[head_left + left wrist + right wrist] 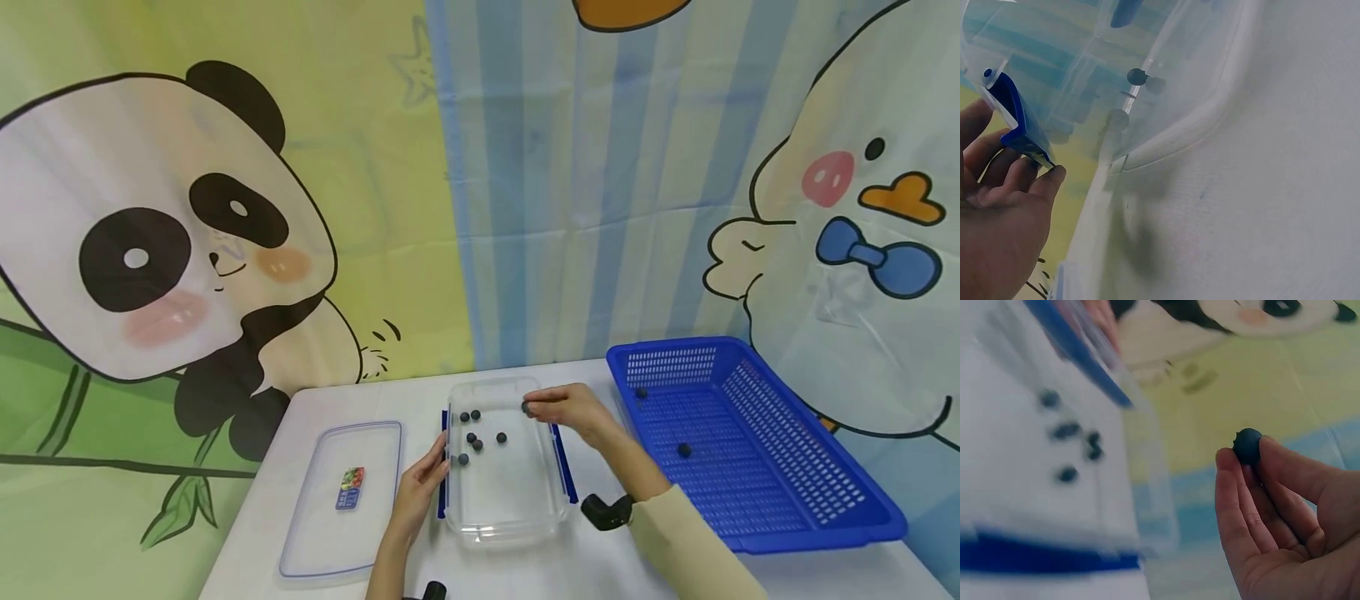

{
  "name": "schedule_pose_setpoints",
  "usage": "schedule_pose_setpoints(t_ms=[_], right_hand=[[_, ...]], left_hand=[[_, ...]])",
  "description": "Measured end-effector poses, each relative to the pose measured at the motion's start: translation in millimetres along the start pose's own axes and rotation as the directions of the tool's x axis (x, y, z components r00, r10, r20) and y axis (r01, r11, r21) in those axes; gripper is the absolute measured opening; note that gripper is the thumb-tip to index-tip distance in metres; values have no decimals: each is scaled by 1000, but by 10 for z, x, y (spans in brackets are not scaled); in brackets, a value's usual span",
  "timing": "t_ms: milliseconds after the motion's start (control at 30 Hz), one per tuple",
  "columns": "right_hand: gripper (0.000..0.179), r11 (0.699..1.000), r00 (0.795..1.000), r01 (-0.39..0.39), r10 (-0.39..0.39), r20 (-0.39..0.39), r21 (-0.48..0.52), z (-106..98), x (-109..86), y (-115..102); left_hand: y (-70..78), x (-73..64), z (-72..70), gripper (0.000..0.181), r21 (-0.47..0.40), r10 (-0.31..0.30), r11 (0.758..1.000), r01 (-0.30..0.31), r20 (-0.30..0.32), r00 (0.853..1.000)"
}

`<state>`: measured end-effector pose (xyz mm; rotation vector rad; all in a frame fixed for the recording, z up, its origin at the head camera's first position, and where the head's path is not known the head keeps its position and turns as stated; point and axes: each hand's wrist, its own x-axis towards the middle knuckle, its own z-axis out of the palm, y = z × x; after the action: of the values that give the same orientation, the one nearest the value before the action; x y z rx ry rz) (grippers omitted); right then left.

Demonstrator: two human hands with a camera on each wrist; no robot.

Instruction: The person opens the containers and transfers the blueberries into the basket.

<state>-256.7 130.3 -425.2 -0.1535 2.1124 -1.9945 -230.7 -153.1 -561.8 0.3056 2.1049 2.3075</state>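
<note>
A clear plastic box (510,492) with blue side latches stands mid-table, and several blueberries (501,437) lie in it. My right hand (566,410) is over the box's far right corner. In the right wrist view, its thumb and fingertips pinch a dark blueberry (1248,446) with the crown showing at one side. My left hand (416,492) is at the box's left side. As the left wrist view shows, its fingers (1022,172) curl at the blue latch (1022,128), gripping it along the lower edge.
A blue perforated basket (750,542) stands to the right, with two blueberries (684,450) in it. Left of the box lies a clear lid (322,550) bearing a small colourful label (350,488). A printed curtain (540,208) hangs behind the white table (600,567).
</note>
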Motion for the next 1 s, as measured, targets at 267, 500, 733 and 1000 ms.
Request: schedule_pose_setpoints(t_ms=[267, 500, 733, 1000], right_hand=[[48, 998, 985, -60, 62, -160, 21, -1243, -178, 108], [45, 977, 958, -187, 157, -241, -104, -1855, -266, 642], [37, 969, 943, -229, 196, -269, -95, -2024, -263, 998], [31, 935, 898, -346, 306, -317, -75, -2053, -236, 1048]], left_hand=[[6, -5, -22, 50, -6, 1, 1000, -1, -3, 1000], [-20, -30, -49, 51, -13, 14, 1000, -14, 2, 1000], [-32, -62, -95, 49, -5, -13, 1000, 12, -15, 1000], [-26, -52, -72, 51, -21, -36, 999, 36, 6, 999]])
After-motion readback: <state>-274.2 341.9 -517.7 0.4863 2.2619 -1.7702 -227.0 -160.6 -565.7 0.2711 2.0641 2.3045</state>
